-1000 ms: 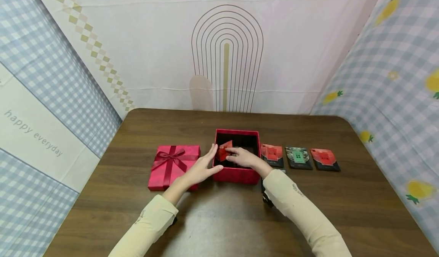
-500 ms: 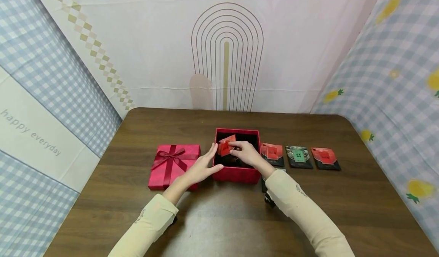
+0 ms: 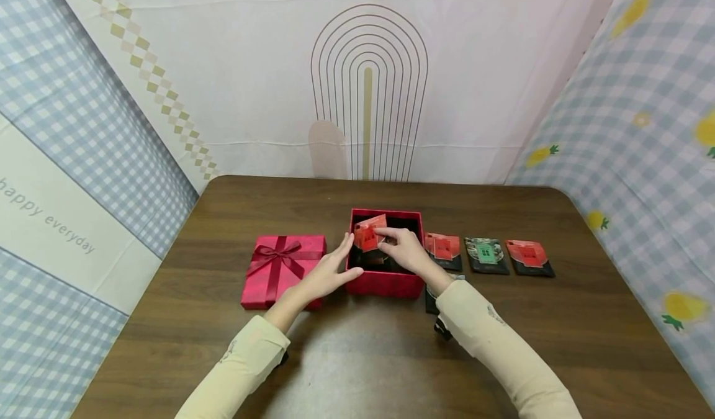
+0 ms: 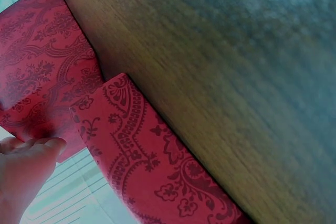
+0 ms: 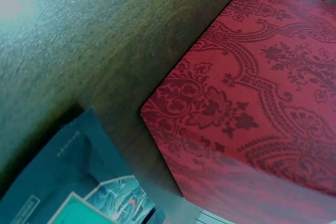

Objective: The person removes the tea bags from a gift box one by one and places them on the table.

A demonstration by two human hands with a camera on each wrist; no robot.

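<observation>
A dark-lined red box (image 3: pixel 385 285) stands uncovered mid-table in the head view. Inside its left part, my right hand (image 3: pixel 406 251) pinches the right edge of a red-and-black packet (image 3: pixel 365 236) between thumb and fingertips. The packet is tilted, its printed red face showing. My left hand (image 3: pixel 326 276) rests against the box's left side with fingers extended and thumb by the front corner. In the left wrist view, fingertips (image 4: pixel 52 143) lie at the patterned box wall (image 4: pixel 42 51). The right wrist view shows box walls (image 5: pixel 262 77); my right hand's grip is hidden there.
A red lid (image 3: pixel 257 282) with a ribbon bow lies left of the box. To the right, a red packet (image 3: pixel 445 248), a green-labelled one (image 3: pixel 485 254) and another red one (image 3: pixel 527 257) lie in a row. A dark packet (image 5: pixel 68 166) sits under my right forearm.
My right hand has risen slightly within the box, lifting and turning the packet so that more of its face shows. My left hand stays at the box's left side.
</observation>
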